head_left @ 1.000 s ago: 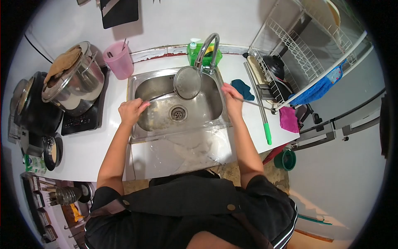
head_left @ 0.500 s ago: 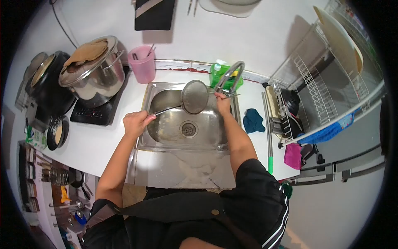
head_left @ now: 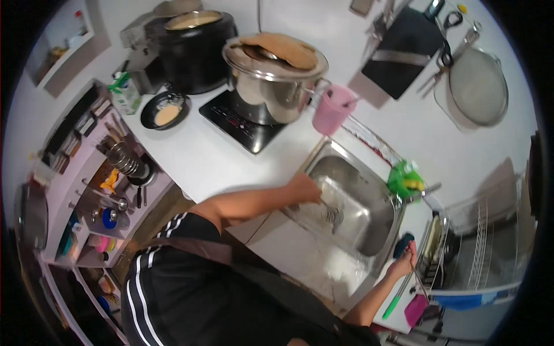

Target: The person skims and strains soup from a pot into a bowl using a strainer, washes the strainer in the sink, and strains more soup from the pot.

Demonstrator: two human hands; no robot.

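My left hand (head_left: 303,189) is closed at the left rim of the steel sink (head_left: 369,210), round the handle of a strainer (head_left: 332,217). The strainer is blurred and seems edge-on over the drain, so its mesh is hard to make out. Right of the sink, my right hand (head_left: 404,263) grips a thin metal utensil (head_left: 420,281) that points down towards the counter's right end. A dark teal cloth (head_left: 403,245) lies just beyond that hand. The faucet (head_left: 416,194) stands at the sink's back edge.
A large lidded pot (head_left: 271,83) sits on an induction cooker (head_left: 236,123), near a pink cup (head_left: 333,112). Further left are a black pan (head_left: 165,111) and a carton (head_left: 124,93). The dish rack (head_left: 482,248) and a green-handled pole (head_left: 392,305) are at the right.
The view has swung left and tilted. My right hand has moved from beside the faucet to the counter right of the sink. The strainer has turned from face-on to nearly edge-on, lower over the basin.
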